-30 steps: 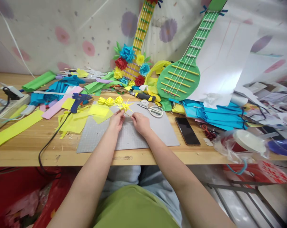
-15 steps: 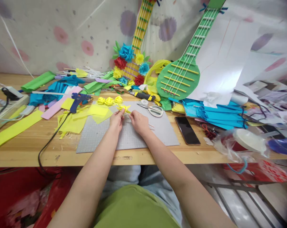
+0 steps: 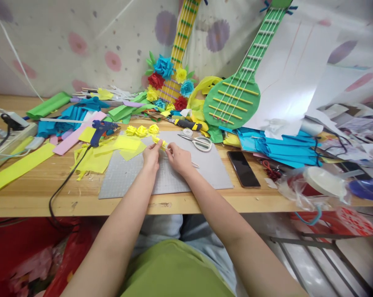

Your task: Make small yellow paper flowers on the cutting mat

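Over the grey cutting mat [image 3: 205, 175], my left hand [image 3: 151, 156] and my right hand [image 3: 178, 157] meet around a small yellow paper piece [image 3: 161, 143] rolled on a thin stick. Both hands pinch it with closed fingers; the stick's end pokes out past my right hand. Three finished yellow paper roses [image 3: 142, 130] sit in a row just beyond my left hand. Loose yellow paper sheets [image 3: 112, 150] lie to the left of the mat.
Scissors [image 3: 198, 142] lie on the mat's far right; a black phone [image 3: 243, 169] lies beside it. A blue glue gun [image 3: 101, 129] with its black cord sits left. Green paper guitar [image 3: 235, 99], flower-decked yellow guitar [image 3: 174, 78], blue paper pile [image 3: 275, 144] and clutter line the back and right.
The spiky yellow paper has been rolled tighter and smaller between my fingers. My right hand has moved left, closer to my left hand.
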### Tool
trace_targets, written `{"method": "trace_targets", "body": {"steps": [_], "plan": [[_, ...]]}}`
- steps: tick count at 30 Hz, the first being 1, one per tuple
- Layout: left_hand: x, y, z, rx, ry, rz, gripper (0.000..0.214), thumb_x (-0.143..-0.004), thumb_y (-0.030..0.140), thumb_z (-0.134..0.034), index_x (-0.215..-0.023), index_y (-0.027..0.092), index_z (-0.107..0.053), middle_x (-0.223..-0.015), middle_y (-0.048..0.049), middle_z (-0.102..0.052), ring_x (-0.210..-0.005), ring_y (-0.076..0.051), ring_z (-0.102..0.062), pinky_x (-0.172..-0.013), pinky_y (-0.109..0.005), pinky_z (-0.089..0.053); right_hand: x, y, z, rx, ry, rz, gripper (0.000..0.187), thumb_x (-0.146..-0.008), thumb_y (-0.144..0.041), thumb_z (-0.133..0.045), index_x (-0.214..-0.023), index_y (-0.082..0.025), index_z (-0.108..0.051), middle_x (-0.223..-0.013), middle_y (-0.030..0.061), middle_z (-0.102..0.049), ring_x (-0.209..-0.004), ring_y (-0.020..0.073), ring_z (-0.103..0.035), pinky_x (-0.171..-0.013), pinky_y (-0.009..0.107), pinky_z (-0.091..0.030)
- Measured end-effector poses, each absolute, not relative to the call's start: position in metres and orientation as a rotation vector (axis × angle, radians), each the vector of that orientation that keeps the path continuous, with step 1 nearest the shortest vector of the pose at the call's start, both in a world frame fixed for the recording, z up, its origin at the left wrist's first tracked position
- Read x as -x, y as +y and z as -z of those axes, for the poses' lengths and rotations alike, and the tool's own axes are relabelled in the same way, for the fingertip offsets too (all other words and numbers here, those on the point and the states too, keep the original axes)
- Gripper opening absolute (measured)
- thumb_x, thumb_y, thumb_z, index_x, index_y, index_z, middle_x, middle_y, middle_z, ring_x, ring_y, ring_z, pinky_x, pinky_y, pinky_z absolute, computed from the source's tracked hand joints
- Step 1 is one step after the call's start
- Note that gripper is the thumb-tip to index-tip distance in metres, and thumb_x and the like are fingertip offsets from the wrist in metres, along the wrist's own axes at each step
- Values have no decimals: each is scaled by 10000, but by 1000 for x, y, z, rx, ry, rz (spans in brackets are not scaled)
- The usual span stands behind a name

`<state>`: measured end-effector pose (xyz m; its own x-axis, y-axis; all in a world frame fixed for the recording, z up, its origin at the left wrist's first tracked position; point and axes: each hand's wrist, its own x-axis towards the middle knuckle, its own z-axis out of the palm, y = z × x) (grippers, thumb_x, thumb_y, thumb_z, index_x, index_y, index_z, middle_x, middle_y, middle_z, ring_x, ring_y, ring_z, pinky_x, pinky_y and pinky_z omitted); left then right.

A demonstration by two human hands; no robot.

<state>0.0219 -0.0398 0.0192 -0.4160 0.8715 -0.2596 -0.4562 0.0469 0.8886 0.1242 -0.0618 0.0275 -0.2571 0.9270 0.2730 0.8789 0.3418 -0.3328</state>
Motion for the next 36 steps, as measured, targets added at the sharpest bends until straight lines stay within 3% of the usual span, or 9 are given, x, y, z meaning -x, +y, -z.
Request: {"method": "trace_targets", "body": {"steps": [3, 6, 10, 17, 23, 36], "plan": [[-22, -40, -19, -545, 1312, -1560, 339, -470, 349, -730, -600, 135, -502, -442, 85, -394, -377, -17, -289, -409, -198, -205, -120, -60, -30, 1524, -2178, -147, 258, -875, -347, -327, -1071, -237, -453, -1034, 22, -578, -862, 140, -554, -596, 226, -341], [-24, -43, -18, -631, 1380, -1522, 330, -521, 398, -692, -594, 141, -498, -438, 82, -365, -377, -23, -271, -403, -200, -206, -118, -54, -29, 1517, -2139, -166, 213, -866, -326, -342, -986, -243, -496, -995, 6, -580, -837, 135, -548, -601, 228, -346], [-27, -45, -12, -838, 1422, -1576, 313, -610, 439, -608, -627, 142, -509, -561, 33, -460, -478, -54, -397, -464, -200, -319, -120, -46, -22, 1518, -2043, -242, 163, -844, -301, -374, -908, -241, -511, -940, -14, -594, -814, 130, -542, -629, 235, -357], [-21, -47, -1, -1442, 1758, -1606, 183, -582, 191, -621, -760, 171, -583, -753, -12, -513, -666, -105, -467, -708, -256, -414, -124, -41, -17, 1543, -1966, -321, 142, -823, -295, -399, -864, -232, -521, -899, -10, -611, -788, 139, -546, -642, 248, -367], [-18, -55, -3, -1582, 1867, -1562, 85, -672, 197, -539, -717, 179, -609, -740, -26, -563, -714, -135, -523, -731, -276, -421, -122, -45, -14, 1540, -1929, -310, 145, -832, -285, -385, -864, -230, -515, -909, -4, -610, -814, 144, -549, -653, 250, -374], [-18, -51, 2, -1347, 1839, -1548, 109, -662, 258, -540, -714, 178, -592, -733, -21, -609, -691, -129, -550, -696, -256, -411, -120, -45, -22, 1658, -1913, -449, 186, -832, -288, -371, -885, -222, -536, -901, 10, -622, -809, 147, -552, -675, 254, -376]]}}
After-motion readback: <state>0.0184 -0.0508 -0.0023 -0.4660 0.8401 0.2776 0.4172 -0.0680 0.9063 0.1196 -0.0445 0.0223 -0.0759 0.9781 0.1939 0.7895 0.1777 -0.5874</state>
